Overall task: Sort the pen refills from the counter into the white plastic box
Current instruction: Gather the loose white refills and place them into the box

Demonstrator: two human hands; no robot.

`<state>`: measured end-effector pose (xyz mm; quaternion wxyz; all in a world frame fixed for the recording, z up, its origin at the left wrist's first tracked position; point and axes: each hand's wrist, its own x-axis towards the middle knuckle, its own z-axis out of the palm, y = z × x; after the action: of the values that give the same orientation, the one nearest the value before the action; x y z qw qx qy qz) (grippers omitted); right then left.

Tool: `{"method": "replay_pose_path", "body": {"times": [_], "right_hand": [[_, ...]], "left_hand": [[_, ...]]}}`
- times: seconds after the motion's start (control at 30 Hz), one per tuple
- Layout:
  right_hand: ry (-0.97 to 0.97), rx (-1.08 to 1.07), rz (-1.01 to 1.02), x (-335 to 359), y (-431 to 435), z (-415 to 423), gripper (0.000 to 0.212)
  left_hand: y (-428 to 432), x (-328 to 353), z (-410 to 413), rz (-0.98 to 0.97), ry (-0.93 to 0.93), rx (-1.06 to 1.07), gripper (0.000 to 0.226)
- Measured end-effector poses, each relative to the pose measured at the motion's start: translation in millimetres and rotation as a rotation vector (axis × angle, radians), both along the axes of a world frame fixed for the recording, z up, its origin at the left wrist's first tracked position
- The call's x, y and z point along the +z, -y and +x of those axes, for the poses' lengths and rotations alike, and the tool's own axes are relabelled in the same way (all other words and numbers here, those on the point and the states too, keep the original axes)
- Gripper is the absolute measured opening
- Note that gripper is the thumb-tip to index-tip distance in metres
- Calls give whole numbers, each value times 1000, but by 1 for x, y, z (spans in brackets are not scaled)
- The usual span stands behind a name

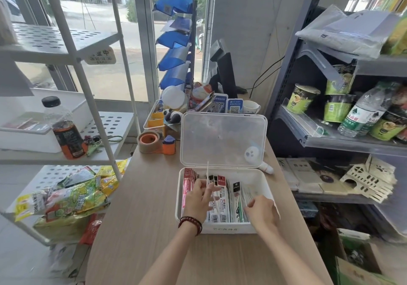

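Pinching a loose refill (207,172), a thin white stick that stands nearly upright, the left hand (199,199) hovers over the left half of the white plastic box (222,228), with a dark red bead bracelet (190,222) on its wrist. The right hand (262,211) is well apart from it, at three o'clock across the box, with its fingers curled down among the clear packets at the right end; whether they grip one cannot be told. Inside the box, refill packs (222,199) stand in rows, with red packs (188,181) against the left wall and white and black-topped ones in the middle. The clear lid (222,139) is thrown open and stands up at twelve o'clock from the box. The box sits on a pale wooden counter (143,229). At eleven o'clock from the box lie a tape dispenser (149,141) with an orange core and, just beside it, a small blue and orange item (169,145). Farther back at twelve o'clock are a clear organiser tray (154,117), a panda figure (172,115), a lucky cat (200,92), blue QR code stands (234,106) and a white mug (251,107). At nine o'clock a white perforated rack (66,42) holds a dark drink bottle (66,128) and, lower down, yellow-green snack bags (72,196). At three o'clock a grey shelf unit (330,135) carries green noodle cups (301,99) and a water bottle (363,113).
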<state>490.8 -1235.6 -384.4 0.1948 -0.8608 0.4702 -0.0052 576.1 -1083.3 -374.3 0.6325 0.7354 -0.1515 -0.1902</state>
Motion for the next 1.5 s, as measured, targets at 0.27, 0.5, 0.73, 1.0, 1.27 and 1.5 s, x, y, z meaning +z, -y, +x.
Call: {"method": "replay_pose_path", "body": {"times": [0.27, 0.5, 0.73, 1.0, 1.27, 1.5], "right_hand": [[16, 17, -3, -2, 1, 1, 11], [260, 91, 80, 2, -1, -4, 11], [144, 232, 232, -2, 3, 4, 19], [153, 247, 195, -1, -14, 8, 25], [493, 386, 538, 19, -30, 13, 32], [506, 360, 483, 12, -29, 10, 30]], "left_hand": [[0, -1, -1, 0, 5, 13, 15], [0, 2, -3, 9, 33, 26, 17], [0, 0, -3, 22, 37, 7, 17], [0, 0, -3, 29, 42, 18, 16], [2, -10, 1, 101, 165, 58, 19], [4, -15, 1, 87, 175, 36, 20]]}}
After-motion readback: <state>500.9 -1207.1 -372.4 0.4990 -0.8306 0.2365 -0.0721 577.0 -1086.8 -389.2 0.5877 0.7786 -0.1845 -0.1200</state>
